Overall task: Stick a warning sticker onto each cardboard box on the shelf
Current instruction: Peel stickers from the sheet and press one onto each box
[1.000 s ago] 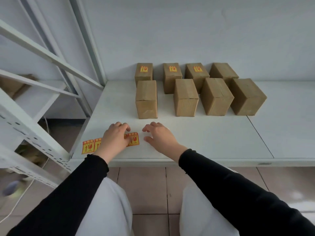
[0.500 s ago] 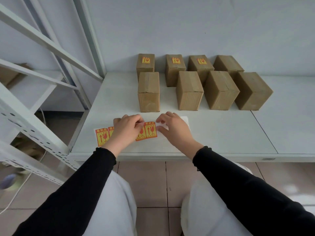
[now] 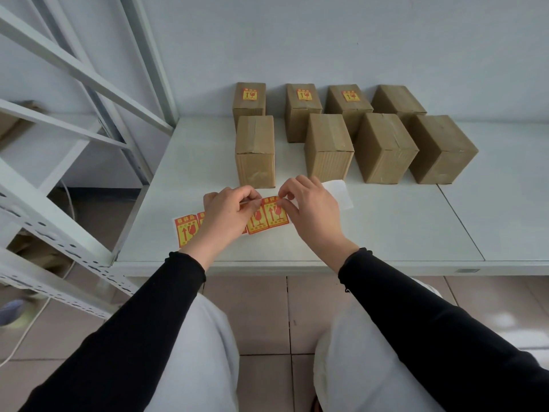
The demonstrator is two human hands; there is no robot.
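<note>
A strip of red-and-yellow warning stickers (image 3: pixel 261 220) lies near the front edge of the white shelf (image 3: pixel 386 233). My left hand (image 3: pixel 227 214) holds the strip down and pinches its top edge. My right hand (image 3: pixel 309 208) pinches the top corner of the rightmost sticker (image 3: pixel 276 214). Several brown cardboard boxes stand in two rows behind. Three back-row boxes carry a sticker on top, such as the left one (image 3: pixel 249 98). The far-right back box (image 3: pixel 396 99) and the front-row boxes, such as the left one (image 3: pixel 255 150), show bare tops.
A bare white backing sheet (image 3: pixel 340 193) lies just right of my right hand. White metal shelf uprights and braces (image 3: pixel 89 84) stand at the left. A pale wall closes the back. Tiled floor and my knees are below the shelf edge.
The view has tilted and closed in on the shelf. Both hands have gone from resting flat on the sticker strip to pinching its upper edge, the right one at the rightmost sticker's corner.
</note>
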